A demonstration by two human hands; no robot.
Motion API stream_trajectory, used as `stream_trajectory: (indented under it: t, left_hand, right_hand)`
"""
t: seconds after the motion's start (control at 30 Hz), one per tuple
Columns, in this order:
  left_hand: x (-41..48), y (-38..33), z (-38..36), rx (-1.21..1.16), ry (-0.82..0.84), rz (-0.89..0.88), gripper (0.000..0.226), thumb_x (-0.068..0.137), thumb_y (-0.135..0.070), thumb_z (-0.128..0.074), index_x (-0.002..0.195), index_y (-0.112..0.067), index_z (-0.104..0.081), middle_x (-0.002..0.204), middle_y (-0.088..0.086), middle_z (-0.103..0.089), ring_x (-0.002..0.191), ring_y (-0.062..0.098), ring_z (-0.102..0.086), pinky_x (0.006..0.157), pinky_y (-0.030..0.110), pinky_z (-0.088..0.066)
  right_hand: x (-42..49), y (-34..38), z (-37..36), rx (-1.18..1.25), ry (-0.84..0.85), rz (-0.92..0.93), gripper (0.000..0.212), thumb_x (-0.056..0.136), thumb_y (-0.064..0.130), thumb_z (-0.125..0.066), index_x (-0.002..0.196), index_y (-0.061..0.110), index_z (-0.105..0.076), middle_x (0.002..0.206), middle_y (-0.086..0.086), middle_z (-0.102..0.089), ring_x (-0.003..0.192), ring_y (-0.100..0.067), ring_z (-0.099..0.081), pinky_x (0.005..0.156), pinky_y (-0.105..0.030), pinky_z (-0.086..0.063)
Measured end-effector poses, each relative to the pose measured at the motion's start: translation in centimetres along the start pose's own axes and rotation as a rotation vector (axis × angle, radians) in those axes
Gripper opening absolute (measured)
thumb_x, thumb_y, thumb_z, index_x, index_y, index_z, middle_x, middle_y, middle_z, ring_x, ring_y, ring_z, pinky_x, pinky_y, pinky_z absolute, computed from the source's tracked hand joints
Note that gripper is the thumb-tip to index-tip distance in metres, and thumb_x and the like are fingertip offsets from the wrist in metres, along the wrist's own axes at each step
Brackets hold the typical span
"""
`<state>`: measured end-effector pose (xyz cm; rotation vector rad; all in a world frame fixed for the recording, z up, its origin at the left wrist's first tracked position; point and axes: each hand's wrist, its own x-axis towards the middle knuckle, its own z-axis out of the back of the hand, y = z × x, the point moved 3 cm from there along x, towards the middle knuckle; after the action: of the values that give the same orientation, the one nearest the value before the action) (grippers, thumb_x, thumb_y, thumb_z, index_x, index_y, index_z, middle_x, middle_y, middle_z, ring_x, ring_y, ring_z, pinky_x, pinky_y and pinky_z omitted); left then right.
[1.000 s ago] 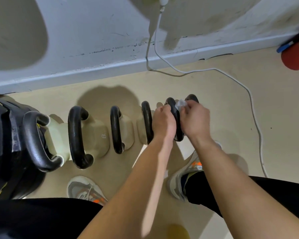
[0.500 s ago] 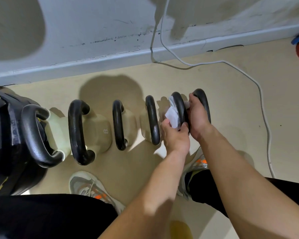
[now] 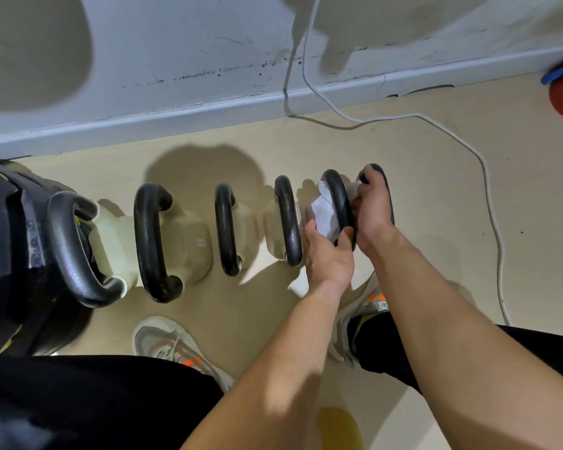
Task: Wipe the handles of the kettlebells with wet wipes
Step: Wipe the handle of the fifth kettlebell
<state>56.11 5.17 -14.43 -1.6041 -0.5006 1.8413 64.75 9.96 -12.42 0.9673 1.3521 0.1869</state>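
Head view: left hand [image 3: 327, 254] pinched narrow on white wet wipe [image 3: 322, 211], wrapped round fifth handle [image 3: 337, 203] counting from left. Right hand [image 3: 372, 209] closed round same handle's far side, steadying, thumb hooked on sixth handle [image 3: 382, 177]. Likely mid-wipe, late in row. Four handles [image 3: 152, 241] to left untouched now; whether already cleaned, cannot tell. All kettlebells standing on floor [image 3: 436, 222] near wall.

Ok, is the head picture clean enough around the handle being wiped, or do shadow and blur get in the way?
Head view: the wet wipe and the handle under it are sharp and evenly lit; a head-shaped shadow falls on the floor behind the row; the wide lens bows the baseboard; the near forearms blur softly.
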Motion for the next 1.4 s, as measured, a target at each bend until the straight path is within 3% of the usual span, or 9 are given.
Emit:
stream_trajectory:
  t: [0.23, 0.47, 0.6, 0.8, 0.9, 1.1, 1.2, 1.3, 1.4]
  left_hand:
    - [0.2, -0.4, 0.1, 0.069, 0.014, 0.008, 0.063, 0.098, -0.043, -0.053, 0.15, -0.023, -0.023, 0.153, 0.002, -0.036, 0.134, 0.027, -0.044, 0.106, 0.036, -0.036]
    - [-0.1, 0.0, -0.1, 0.086, 0.006, 0.054, 0.066, 0.098, -0.048, -0.05, 0.15, -0.015, -0.026, 0.155, 0.005, -0.033, 0.137, 0.029, -0.041, 0.111, 0.038, -0.034]
    - [0.2, -0.1, 0.1, 0.136, 0.014, 0.065, 0.064, 0.098, -0.048, -0.051, 0.145, -0.011, -0.028, 0.147, 0.009, -0.042, 0.13, 0.031, -0.047, 0.109, 0.039, -0.038]
    - [0.2, 0.3, -0.2, 0.032, -0.032, 0.197, 0.062, 0.098, -0.042, -0.052, 0.143, -0.004, -0.03, 0.146, 0.014, -0.044, 0.132, 0.033, -0.045, 0.112, 0.04, -0.036]
    - [-0.2, 1.7, 0.1, 0.072, -0.062, 0.2, 0.05, 0.103, -0.031, -0.044, 0.143, -0.003, -0.035, 0.141, 0.013, -0.051, 0.128, 0.032, -0.05, 0.103, 0.035, -0.039]
    - [-2.9, 4.3, -0.4, 0.002, -0.002, 0.209, 0.033, 0.104, -0.033, -0.04, 0.128, -0.012, -0.05, 0.121, 0.003, -0.059, 0.116, 0.03, -0.055, 0.094, 0.031, -0.04]
    - [-3.1, 3.2, 0.3, -0.031, -0.062, 0.175, 0.037, 0.103, -0.029, -0.042, 0.127, -0.004, -0.053, 0.119, 0.013, -0.063, 0.119, 0.037, -0.056, 0.098, 0.037, -0.043]
    - [-3.6, 0.7, 0.2, -0.072, -0.02, 0.073, 0.031, 0.098, -0.032, -0.045, 0.098, -0.006, -0.063, 0.091, 0.019, -0.068, 0.091, 0.043, -0.061, 0.079, 0.045, -0.05]
    - [-4.4, -2.2, 0.3, -0.171, 0.008, 0.036, 0.02, 0.092, -0.033, -0.051, 0.079, -0.023, -0.061, 0.067, -0.004, -0.053, 0.066, 0.017, -0.049, 0.068, 0.031, -0.039]
  right_hand:
    - [-2.0, -2.6, 1.9, -0.12, -0.039, 0.03, 0.058, 0.106, 0.048, -0.032, 0.102, 0.012, -0.078, 0.092, -0.005, -0.08, 0.089, -0.015, -0.075, 0.089, -0.031, -0.052]
    - [-3.1, -3.8, 2.5, -0.063, -0.098, 0.035, 0.047, 0.108, 0.04, -0.036, 0.085, 0.017, -0.071, 0.068, 0.007, -0.075, 0.073, -0.005, -0.072, 0.077, -0.024, -0.053]
    - [-2.2, -0.7, 0.7, -0.039, -0.04, -0.03, 0.056, 0.101, 0.053, -0.041, 0.103, 0.011, -0.078, 0.094, -0.009, -0.079, 0.095, -0.023, -0.076, 0.081, -0.029, -0.055]
    - [-2.5, -1.0, 0.7, -0.02, -0.032, -0.061, 0.04, 0.101, 0.041, -0.048, 0.091, 0.015, -0.077, 0.077, -0.001, -0.078, 0.072, -0.015, -0.073, 0.067, -0.026, -0.055]
    - [-3.8, -2.4, 1.6, -0.203, -0.077, 0.007, 0.031, 0.099, 0.021, -0.048, 0.073, 0.015, -0.064, 0.064, 0.004, -0.063, 0.065, -0.014, -0.057, 0.061, -0.024, -0.046]
    - [-4.6, -3.9, 3.4, -0.473, -0.335, 0.216, 0.028, 0.096, 0.017, -0.05, 0.068, 0.013, -0.05, 0.06, 0.001, -0.05, 0.059, -0.017, -0.044, 0.059, -0.031, -0.037]
    - [-5.9, -3.2, 3.9, -0.394, -0.368, 0.279, 0.026, 0.096, 0.015, -0.05, 0.074, 0.027, -0.057, 0.07, 0.009, -0.058, 0.069, -0.014, -0.053, 0.062, -0.025, -0.041]
    - [-6.7, -1.7, 4.5, -0.205, -0.327, 0.28, 0.029, 0.091, 0.009, -0.052, 0.078, 0.032, -0.064, 0.077, 0.012, -0.065, 0.075, -0.012, -0.06, 0.069, -0.022, -0.046]
    - [-6.7, 0.0, 5.3, -0.082, -0.238, 0.247, 0.024, 0.087, 0.005, -0.051, 0.084, 0.017, -0.071, 0.078, 0.001, -0.068, 0.074, -0.02, -0.061, 0.066, -0.029, -0.05]
